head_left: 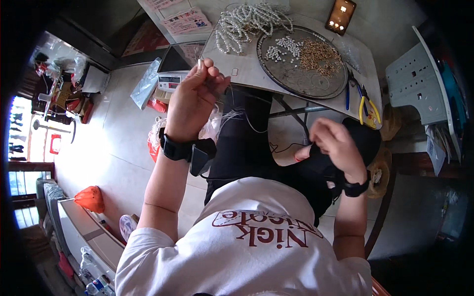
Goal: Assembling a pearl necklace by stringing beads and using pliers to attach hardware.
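My left hand is raised at the table's left corner, pinching thin clear thread that hangs in loops over my dark trousers. My right hand, fingers bent and blurred by motion, is below the table's front edge; whether it holds anything is unclear. A round tray on the table holds white beads and gold-coloured pieces. Strands of pearly white beads lie behind it to the left. Yellow-handled pliers and a blue-handled tool lie right of the tray.
A phone leans at the back. A scale stands left of the table, near a plastic bag. A grey panel stands at the right. A cabinet with an orange bag is at lower left.
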The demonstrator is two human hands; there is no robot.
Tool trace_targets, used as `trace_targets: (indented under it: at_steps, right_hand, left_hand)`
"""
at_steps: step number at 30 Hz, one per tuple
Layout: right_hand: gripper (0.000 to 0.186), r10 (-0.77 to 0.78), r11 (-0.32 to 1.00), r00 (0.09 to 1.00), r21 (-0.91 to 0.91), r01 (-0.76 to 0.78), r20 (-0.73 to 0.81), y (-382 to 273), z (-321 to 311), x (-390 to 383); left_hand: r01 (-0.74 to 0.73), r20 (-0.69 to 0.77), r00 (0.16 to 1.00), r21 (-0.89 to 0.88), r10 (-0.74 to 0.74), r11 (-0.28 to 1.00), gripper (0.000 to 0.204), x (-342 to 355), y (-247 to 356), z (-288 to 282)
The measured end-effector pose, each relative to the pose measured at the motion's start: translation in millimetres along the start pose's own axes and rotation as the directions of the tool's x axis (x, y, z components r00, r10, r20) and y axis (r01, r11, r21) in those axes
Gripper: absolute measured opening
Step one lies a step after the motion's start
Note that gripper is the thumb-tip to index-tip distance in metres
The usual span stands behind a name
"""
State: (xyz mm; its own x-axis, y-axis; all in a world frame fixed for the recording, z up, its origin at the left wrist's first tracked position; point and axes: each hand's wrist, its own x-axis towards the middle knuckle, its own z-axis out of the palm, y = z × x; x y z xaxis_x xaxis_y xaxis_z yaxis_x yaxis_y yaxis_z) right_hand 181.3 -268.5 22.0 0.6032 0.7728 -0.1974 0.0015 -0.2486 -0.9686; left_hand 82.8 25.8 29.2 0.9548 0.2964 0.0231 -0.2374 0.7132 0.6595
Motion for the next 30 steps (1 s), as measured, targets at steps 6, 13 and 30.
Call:
trace_targets:
  at_steps: [6, 13, 30]
  right_hand:
    - [0.023, 0.193, 0.975, 0.905, -0.028, -0.220, -0.379, 24.4, -71.8, -88.1]
    - [0.026, 0.211, 0.975, 0.730, 0.090, -0.202, -0.650, 94.0, -125.9, -212.5]
    - [0.031, -0.449, 0.890, 0.508, -0.418, 0.182, -0.735, -11.0, -21.6, -92.1]
  left_hand:
    - [-0.100, -0.179, 0.980, -0.039, 0.091, 0.994, 0.016, -14.3, 34.5, -40.4]
    - [-0.160, -0.197, 0.970, -0.079, 0.142, 0.984, 0.018, -12.9, 40.6, -70.4]
    - [-0.126, 0.048, 0.990, -0.063, 0.129, 0.990, 0.012, -43.6, 1.9, 40.9]
